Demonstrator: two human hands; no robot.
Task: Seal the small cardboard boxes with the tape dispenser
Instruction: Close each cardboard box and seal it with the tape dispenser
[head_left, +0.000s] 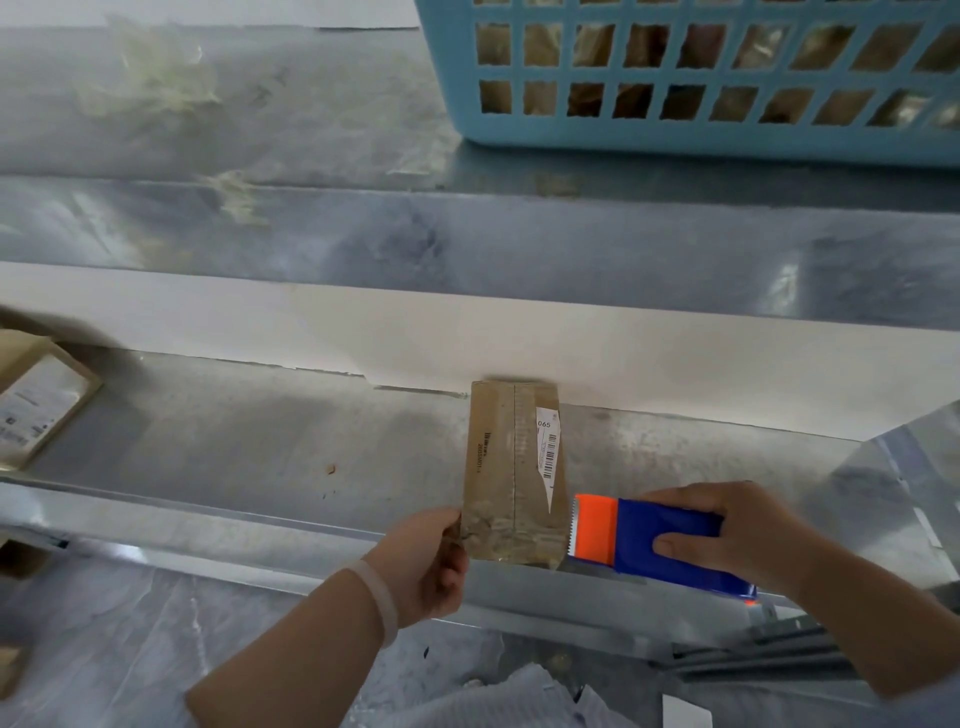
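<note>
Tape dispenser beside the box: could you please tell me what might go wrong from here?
The left hand holds the cardboard box only at its near left corner, so it may pivot when the tape dispenser in the right hand pulls across. The tape already on the near end looks wrinkled, so a new strip might seal poorly.

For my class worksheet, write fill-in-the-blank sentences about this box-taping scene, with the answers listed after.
The right hand grips the blue and ____ tape dispenser.
The left hand holds the cardboard box at its near ____ corner.
The box's white label reads ____.
Answers: orange; left; 065.
</note>
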